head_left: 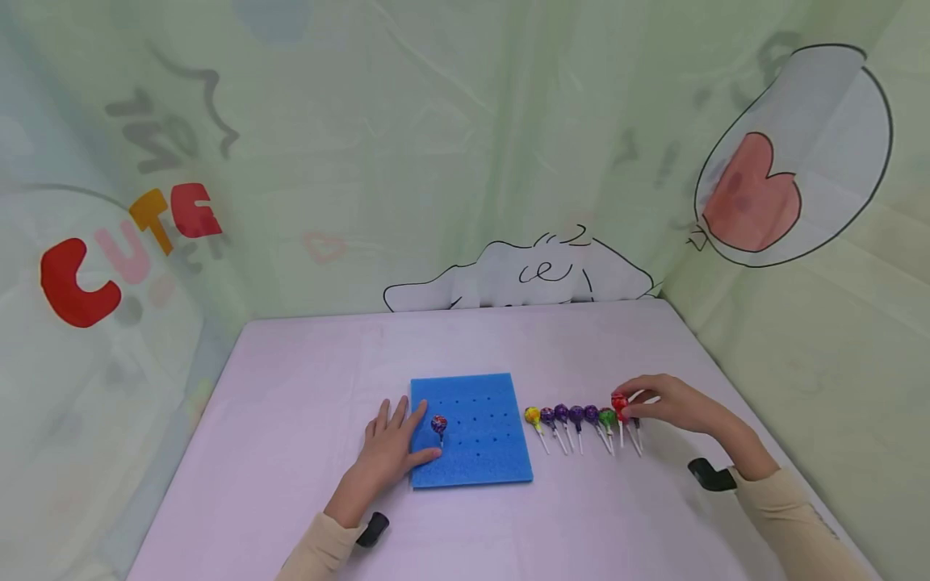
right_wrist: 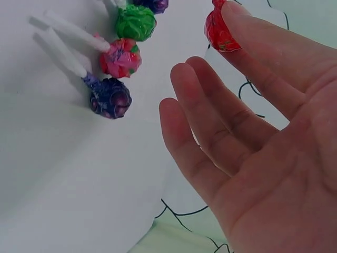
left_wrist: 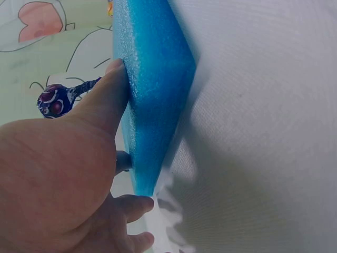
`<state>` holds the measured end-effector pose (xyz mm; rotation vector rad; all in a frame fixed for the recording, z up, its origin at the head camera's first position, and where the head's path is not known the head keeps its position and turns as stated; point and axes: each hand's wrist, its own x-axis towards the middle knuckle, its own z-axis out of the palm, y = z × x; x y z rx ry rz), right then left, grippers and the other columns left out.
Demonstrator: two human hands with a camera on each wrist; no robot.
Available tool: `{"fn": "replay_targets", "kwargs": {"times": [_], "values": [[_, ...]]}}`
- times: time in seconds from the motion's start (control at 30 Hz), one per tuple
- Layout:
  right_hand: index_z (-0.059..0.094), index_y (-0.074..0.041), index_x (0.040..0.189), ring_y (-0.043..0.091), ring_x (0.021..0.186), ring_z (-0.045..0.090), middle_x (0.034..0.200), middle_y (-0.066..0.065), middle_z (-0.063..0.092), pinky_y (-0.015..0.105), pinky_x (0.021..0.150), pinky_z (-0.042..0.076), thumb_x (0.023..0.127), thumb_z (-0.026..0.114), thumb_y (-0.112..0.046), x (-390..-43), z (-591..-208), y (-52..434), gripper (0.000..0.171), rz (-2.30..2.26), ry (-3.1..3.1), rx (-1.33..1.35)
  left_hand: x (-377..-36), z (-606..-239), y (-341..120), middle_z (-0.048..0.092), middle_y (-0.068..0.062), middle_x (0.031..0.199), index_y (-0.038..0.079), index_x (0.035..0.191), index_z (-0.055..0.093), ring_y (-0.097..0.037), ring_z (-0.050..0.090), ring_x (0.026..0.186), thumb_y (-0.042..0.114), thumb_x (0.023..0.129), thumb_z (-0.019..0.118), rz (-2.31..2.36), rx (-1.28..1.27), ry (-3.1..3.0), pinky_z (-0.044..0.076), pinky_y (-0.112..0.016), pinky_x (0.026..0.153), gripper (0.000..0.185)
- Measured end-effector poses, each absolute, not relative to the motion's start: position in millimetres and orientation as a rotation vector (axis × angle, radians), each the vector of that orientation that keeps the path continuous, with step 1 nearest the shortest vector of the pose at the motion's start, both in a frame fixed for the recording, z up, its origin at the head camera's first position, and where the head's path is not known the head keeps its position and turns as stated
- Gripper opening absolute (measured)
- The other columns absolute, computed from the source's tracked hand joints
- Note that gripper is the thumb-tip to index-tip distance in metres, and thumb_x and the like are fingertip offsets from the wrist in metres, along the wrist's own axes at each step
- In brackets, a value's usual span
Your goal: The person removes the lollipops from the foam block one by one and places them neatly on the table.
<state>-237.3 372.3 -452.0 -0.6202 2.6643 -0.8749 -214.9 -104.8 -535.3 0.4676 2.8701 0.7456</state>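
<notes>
A blue foam board (head_left: 472, 468) dotted with small holes lies on the table. One lollipop (head_left: 439, 424) in a dark, red-patterned wrapper stands upright in it. My left hand (head_left: 388, 448) rests with spread fingers on the board's left side, the thumb near that lollipop's stick. In the left wrist view the thumb (left_wrist: 108, 92) presses the board's thick edge. To the right, my right hand (head_left: 676, 403) pinches a red-wrapped lollipop (right_wrist: 218, 31) between thumb and index finger, raised off the table. The other right fingers stretch out loosely, holding nothing.
A row of lollipops lies right of the board: a yellow one (head_left: 533, 415), several purple ones (head_left: 576, 415), and a green one (head_left: 606, 417). The right wrist view shows a pink one (right_wrist: 121, 58) and a dark blue one (right_wrist: 110, 98) at the row's end. Printed curtains surround the table.
</notes>
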Motion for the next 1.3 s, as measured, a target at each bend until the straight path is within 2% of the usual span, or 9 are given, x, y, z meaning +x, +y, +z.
{"fn": "replay_targets", "kwargs": {"times": [0.27, 0.6, 0.97, 1.3], "values": [[0.065, 0.001, 0.126, 0.023, 0.103, 0.064, 0.118, 0.013, 0.070, 0.021, 0.079, 0.055, 0.097, 0.068, -0.019, -242.6, -451.2, 393.3, 0.035, -0.815, 2.693, -0.622, -216.0, -533.3, -103.8, 0.021, -0.025, 0.165, 0.012, 0.158, 0.034, -0.052, 0.008, 0.152, 0.051, 0.091, 0.068, 0.733, 0.471, 2.867, 0.015, -0.068, 0.119, 0.084], [0.067, 0.005, 0.118, 0.014, 0.094, 0.064, 0.111, 0.016, 0.071, 0.021, 0.075, 0.055, 0.095, 0.069, -0.015, -245.0, -453.7, 415.1, 0.031, -0.790, 2.667, -0.530, -214.5, -531.8, -103.9, 0.023, -0.026, 0.164, 0.011, 0.157, 0.035, -0.053, 0.011, 0.152, 0.052, 0.091, 0.068, 0.734, 0.468, 2.875, 0.017, -0.069, 0.118, 0.084], [0.069, 0.003, 0.111, 0.020, 0.090, 0.059, 0.100, 0.008, 0.070, 0.028, 0.072, 0.051, 0.092, 0.070, -0.010, -251.7, -469.3, 423.4, 0.023, -0.604, 2.652, -0.363, -213.4, -529.2, -103.2, 0.024, -0.026, 0.164, 0.011, 0.157, 0.035, -0.053, 0.011, 0.152, 0.052, 0.091, 0.068, 0.729, 0.478, 2.869, 0.017, -0.068, 0.118, 0.085], [0.070, 0.002, 0.110, 0.023, 0.093, 0.062, 0.103, 0.012, 0.071, 0.040, 0.078, 0.055, 0.092, 0.071, -0.011, -256.2, -472.2, 418.1, 0.022, -0.582, 2.619, -0.337, -214.5, -531.1, -103.1, 0.024, -0.026, 0.164, 0.011, 0.157, 0.034, -0.052, 0.011, 0.152, 0.053, 0.091, 0.067, 0.718, 0.473, 2.873, 0.017, -0.069, 0.118, 0.085]]}}
